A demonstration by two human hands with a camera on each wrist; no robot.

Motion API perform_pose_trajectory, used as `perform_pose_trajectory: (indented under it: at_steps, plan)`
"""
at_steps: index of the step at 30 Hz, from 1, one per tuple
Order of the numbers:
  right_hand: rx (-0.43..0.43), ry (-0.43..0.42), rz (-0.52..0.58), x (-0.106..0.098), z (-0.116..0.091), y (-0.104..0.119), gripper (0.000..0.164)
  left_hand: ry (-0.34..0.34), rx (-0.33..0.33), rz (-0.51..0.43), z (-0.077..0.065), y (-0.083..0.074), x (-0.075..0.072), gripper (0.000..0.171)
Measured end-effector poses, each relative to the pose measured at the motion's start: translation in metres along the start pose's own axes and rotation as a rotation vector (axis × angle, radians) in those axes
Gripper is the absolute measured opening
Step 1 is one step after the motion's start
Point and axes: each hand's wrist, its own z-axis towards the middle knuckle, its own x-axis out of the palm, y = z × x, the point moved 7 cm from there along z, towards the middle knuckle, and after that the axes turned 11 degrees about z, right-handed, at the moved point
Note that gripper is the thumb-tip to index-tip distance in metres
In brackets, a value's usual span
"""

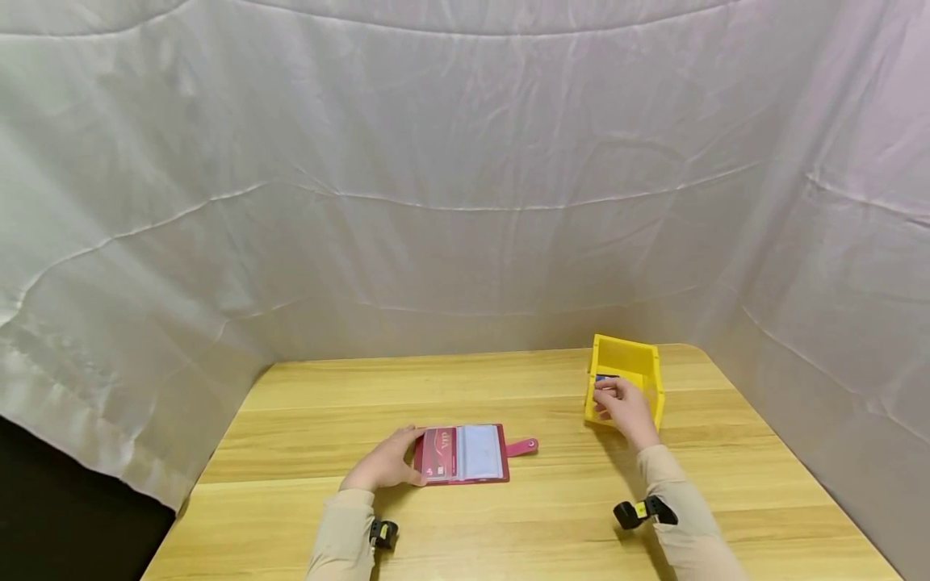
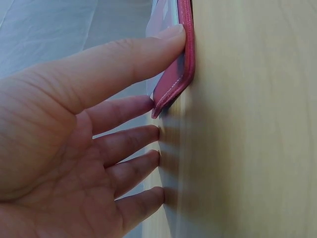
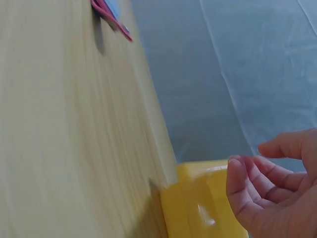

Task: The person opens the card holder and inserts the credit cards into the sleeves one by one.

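A pink-red card holder (image 1: 480, 452) lies opened flat on the table, with a red VIP card (image 1: 439, 453) in its left sleeve. My left hand (image 1: 385, 463) rests at its left side. In the left wrist view the thumb presses the holder's red edge (image 2: 188, 54), the index fingertip touches its corner, and the other fingers stretch out beside it. At the far right, my right hand (image 1: 628, 410) reaches over a yellow bin (image 1: 628, 353) with its fingers loosely bent. Beside those fingers, a dark blue card-like piece (image 1: 605, 377) shows inside. Between thumb and fingertips there is a gap.
The holder's snap strap (image 1: 521, 447) sticks out to the right. A wooden table (image 1: 552, 524) carries everything, and a grey-white curtain (image 1: 465, 242) hangs behind and at both sides. Each sleeve has a small black wrist camera (image 1: 630, 515).
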Motion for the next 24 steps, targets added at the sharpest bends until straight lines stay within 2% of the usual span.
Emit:
perform_pose_trajectory:
  at_steps: [3, 7, 11, 16, 19, 24]
  plan:
    - [0.002, -0.057, -0.008, -0.011, 0.008, -0.001, 0.03, 0.0, 0.001, 0.002, 0.0, 0.001, 0.0, 0.083]
    - [0.011, -0.107, -0.096, -0.022, 0.017, -0.002, 0.034, 0.0, 0.024, 0.008, 0.0, 0.0, 0.0, 0.083]
    - [0.078, -0.06, -0.145, -0.025, 0.027, -0.009, 0.049, 0.001, 0.031, 0.006, 0.0, -0.002, 0.0, 0.083]
    - [0.213, 0.034, -0.113, -0.024, 0.034, -0.021, 0.072, 0.009, 0.009, -0.015, -0.002, -0.003, -0.002, 0.083]
    - [0.243, 0.038, -0.097, -0.025, 0.037, -0.025, 0.073, 0.011, 0.005, -0.017, -0.002, -0.002, -0.001, 0.084]
    - [0.241, 0.027, -0.112, -0.026, 0.042, -0.029, 0.069, 0.009, 0.005, -0.009, 0.0, -0.001, 0.0, 0.085]
